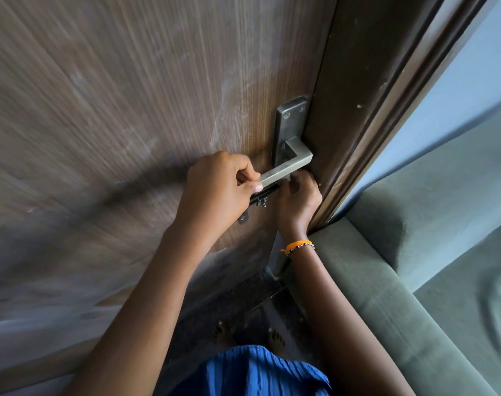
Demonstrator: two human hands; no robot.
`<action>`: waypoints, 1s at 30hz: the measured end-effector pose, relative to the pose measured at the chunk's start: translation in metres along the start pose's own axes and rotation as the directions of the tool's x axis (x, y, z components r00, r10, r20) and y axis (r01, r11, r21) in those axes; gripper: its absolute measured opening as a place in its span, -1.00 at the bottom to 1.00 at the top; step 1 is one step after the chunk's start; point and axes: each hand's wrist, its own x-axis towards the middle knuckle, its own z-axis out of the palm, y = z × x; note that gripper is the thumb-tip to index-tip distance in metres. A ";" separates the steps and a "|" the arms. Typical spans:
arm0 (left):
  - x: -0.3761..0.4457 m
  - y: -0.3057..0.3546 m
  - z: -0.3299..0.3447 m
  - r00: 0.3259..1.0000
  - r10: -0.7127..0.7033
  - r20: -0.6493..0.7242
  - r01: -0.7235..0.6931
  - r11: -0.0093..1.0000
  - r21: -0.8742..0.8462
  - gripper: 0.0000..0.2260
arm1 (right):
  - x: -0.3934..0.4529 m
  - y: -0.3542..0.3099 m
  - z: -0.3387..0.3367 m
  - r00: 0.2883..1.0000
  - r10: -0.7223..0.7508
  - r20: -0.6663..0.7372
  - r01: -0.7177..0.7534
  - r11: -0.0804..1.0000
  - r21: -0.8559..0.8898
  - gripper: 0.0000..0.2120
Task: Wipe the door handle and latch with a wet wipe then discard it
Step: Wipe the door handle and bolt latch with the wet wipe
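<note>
A metal lever door handle (289, 167) on a long backplate (289, 124) is fixed to a brown wooden door (129, 110). My left hand (217, 190) grips the free end of the lever. My right hand (299, 198) reaches under the lever beside the door edge, fingers curled near a dark latch (262, 197) below the handle. No wet wipe is visible in either hand; my right hand's palm side is hidden.
The dark door frame (357, 124) runs along the right of the handle. A green upholstered sofa arm (386, 267) stands close on the right. My bare feet (275, 338) stand on dark floor below.
</note>
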 end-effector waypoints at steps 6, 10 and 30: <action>0.012 0.015 0.016 0.994 0.094 0.052 -0.105 0.952 0.286 -0.85 | -0.009 -0.019 -0.020 0.995 -0.008 -0.103 0.028 0.979 0.203 -0.74; 0.033 0.034 0.039 0.964 -0.002 0.267 -0.085 0.946 0.312 -0.71 | -0.005 -0.021 -0.035 0.999 -0.017 -0.050 0.029 0.966 0.258 -0.74; 0.049 -0.017 0.123 0.984 0.128 -0.125 -0.173 0.856 -0.487 -0.51 | -0.023 0.019 -0.056 0.990 -0.012 0.141 -0.009 0.989 0.146 -0.65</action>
